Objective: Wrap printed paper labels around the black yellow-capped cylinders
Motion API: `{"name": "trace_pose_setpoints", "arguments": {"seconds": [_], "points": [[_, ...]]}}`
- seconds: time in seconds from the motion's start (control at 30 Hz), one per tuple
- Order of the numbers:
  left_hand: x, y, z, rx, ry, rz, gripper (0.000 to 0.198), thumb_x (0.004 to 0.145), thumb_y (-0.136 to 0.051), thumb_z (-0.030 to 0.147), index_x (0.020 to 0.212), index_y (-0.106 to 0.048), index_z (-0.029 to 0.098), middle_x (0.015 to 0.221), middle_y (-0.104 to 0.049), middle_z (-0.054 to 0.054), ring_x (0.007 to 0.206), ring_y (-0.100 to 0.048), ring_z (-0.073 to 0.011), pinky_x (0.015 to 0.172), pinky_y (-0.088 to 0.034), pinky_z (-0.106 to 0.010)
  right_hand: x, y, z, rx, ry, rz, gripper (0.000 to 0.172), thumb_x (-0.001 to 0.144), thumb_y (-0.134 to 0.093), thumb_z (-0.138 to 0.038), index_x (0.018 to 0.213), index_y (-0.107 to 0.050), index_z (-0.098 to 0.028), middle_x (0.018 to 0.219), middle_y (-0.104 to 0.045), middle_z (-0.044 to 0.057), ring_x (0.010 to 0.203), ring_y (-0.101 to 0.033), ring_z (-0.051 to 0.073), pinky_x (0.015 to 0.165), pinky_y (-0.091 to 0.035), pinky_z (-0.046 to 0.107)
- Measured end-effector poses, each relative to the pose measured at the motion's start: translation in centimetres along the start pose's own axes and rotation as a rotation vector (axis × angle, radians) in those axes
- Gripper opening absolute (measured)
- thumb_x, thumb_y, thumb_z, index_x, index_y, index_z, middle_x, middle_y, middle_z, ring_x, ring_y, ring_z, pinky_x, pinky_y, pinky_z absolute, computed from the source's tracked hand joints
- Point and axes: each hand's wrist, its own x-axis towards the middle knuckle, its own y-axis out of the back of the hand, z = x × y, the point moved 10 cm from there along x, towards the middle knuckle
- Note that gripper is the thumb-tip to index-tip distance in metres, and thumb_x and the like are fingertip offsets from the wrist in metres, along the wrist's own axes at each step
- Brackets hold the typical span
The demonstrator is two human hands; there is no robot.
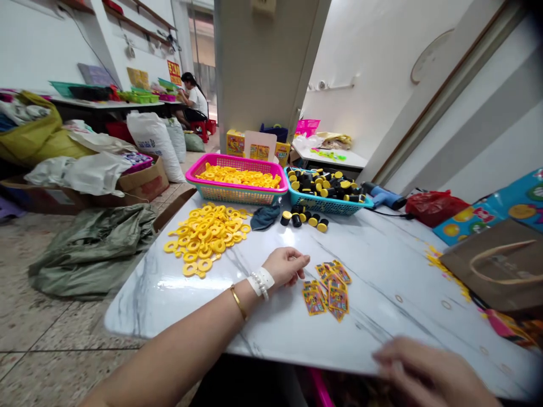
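The right hand [428, 370] is seen nearest the camera, blurred at the near edge of the counter, with its fingers loosely curled; whether anything is held in it cannot be told. The white marble-patterned counter [384, 322] fills much of the view. A grey-green woven sack [91, 251] is heaped on the floor to its left, and white sacks [153, 141] are stood farther off. A seated co-worker [193, 99] is seen at a far table. At the far end of the counter, a pink basket [237, 159] of yellow plastic rings and a blue basket [326, 204] of black-and-yellow caps are set side by side. A brown paper bag [496, 265] is placed at the right, and a loose pile of yellow rings [203, 240] lies to the left. The left hand [285, 267] is held just left of the printed cards [331, 291], its fingertips drawn together, with nothing clearly held. The cards are left in a small overlapping heap, right of the counter's middle. They are judged light, thin and flexible, and apt to slide on the smooth top, so each is best taken singly by an exposed edge.
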Motion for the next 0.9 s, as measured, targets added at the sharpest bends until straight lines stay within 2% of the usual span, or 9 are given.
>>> {"name": "trace_pose_setpoints", "arguments": {"seconds": [0.1, 0.17, 0.27, 0.37, 0.47, 0.6, 0.73, 0.8, 0.9], "points": [[0.1, 0.8, 0.6, 0.215, -0.081, 0.046, 0.030, 0.081, -0.064, 0.046, 0.083, -0.058, 0.016, 0.055, -0.059, 0.004, 0.037, -0.042, -0.0060, 0.041, -0.030, -0.018, 8.8, 5.0, 0.9, -0.107, -0.022, 0.301, 0.019, 0.090, -0.061, -0.035, 0.083, -0.074, -0.023, 0.076, -0.070, 0.003, 0.064, -0.063, 0.015, 0.060, -0.050, 0.024], [-0.1, 0.8, 1.2, 0.362, -0.166, 0.032, 0.025, 0.081, -0.065, 0.041, 0.083, -0.062, 0.016, 0.058, -0.061, 0.003, 0.043, -0.047, -0.0073, 0.046, -0.035, -0.019, 14.8, 7.0, 2.4, -0.102, -0.013, 0.474, 0.019, 0.082, -0.071, -0.034, 0.094, -0.074, -0.020, 0.099, -0.070, 0.007, 0.077, -0.065, 0.017, 0.065, -0.052, 0.026], [-1.0, -0.5, 2.4, 0.626, -0.330, -0.020, 0.024, 0.077, -0.071, 0.040, 0.084, -0.067, 0.017, 0.068, -0.063, 0.000, 0.059, -0.055, -0.0115, 0.058, -0.041, -0.022, 21.8, 6.6, 6.5, -0.024, -0.083, 0.492, 0.039, 0.068, -0.082, -0.034, 0.100, -0.073, -0.015, 0.113, -0.067, 0.009, 0.094, -0.064, 0.018, 0.079, -0.051, 0.027], [-2.0, -2.1, 2.7, 0.954, -0.431, -0.036, 0.040, 0.069, -0.078, 0.048, 0.096, -0.070, 0.020, 0.085, -0.065, -0.003, 0.077, -0.060, -0.0177, 0.067, -0.043, -0.026, 24.3, 5.2, 9.3, 0.006, -0.119, 0.456, 0.025, 0.085, -0.071, -0.035, 0.099, -0.069, -0.014, 0.102, -0.068, 0.005, 0.092, -0.064, 0.017, 0.085, -0.052, 0.033], [-2.3, -3.2, 2.4, 1.158, -0.428, -0.030, 0.049, 0.071, -0.075, 0.055, 0.109, -0.069, 0.025, 0.102, -0.063, -0.006, 0.089, -0.061, -0.0220, 0.069, -0.045, -0.028, 24.1, 5.0, 10.7, 0.060, -0.171, 0.449, 0.023, 0.093, -0.061, -0.035, 0.093, -0.067, -0.013, 0.094, -0.068, 0.003, 0.085, -0.064, 0.015, 0.077, -0.054, 0.030], [-2.0, -3.7, 1.8, 1.207, -0.381, -0.035, 0.020, 0.083, -0.067, 0.042, 0.095, -0.072, 0.027, 0.100, -0.063, -0.003, 0.087, -0.061, -0.0196, 0.067, -0.043, -0.027, 22.1, 5.6, 11.8, 0.210, -0.265, 0.433, 0.031, 0.081, -0.068, -0.044, 0.085, -0.072, -0.013, 0.078, -0.071, 0.004, 0.067, -0.060, 0.012, 0.060, -0.047, 0.023], [-2.0, -3.8, 1.9, 1.142, -0.417, -0.043, 0.012, 0.085, -0.063, 0.032, 0.086, -0.072, 0.024, 0.096, -0.064, -0.003, 0.082, -0.060, -0.0178, 0.066, -0.042, -0.027, 17.3, 5.1, 13.0, 0.328, -0.370, 0.401, 0.041, 0.083, -0.060, -0.052, 0.084, -0.073, -0.013, 0.077, -0.073, 0.009, 0.053, -0.056, 0.012, 0.047, -0.043, 0.025], [-2.1, -3.3, 2.4, 1.052, -0.444, -0.026, 0.009, 0.082, -0.065, 0.029, 0.082, -0.071, 0.022, 0.096, -0.064, -0.003, 0.082, -0.060, -0.0173, 0.067, -0.042, -0.027, 14.3, 4.6, 13.8, 0.338, -0.412, 0.403, 0.040, 0.078, -0.066, -0.053, 0.080, -0.074, -0.014, 0.074, -0.073, 0.008, 0.054, -0.056, 0.013, 0.048, -0.044, 0.026], [-1.9, -2.1, 3.1, 0.799, -0.433, -0.019, 0.011, 0.079, -0.069, 0.030, 0.075, -0.068, 0.019, 0.083, -0.065, -0.003, 0.075, -0.059, -0.0154, 0.066, -0.043, -0.025, 10.4, 4.7, 15.1, 0.292, -0.433, 0.499, 0.038, 0.079, -0.064, -0.053, 0.082, -0.075, -0.016, 0.080, -0.074, 0.007, 0.073, -0.064, 0.019, 0.065, -0.049, 0.028]]}}
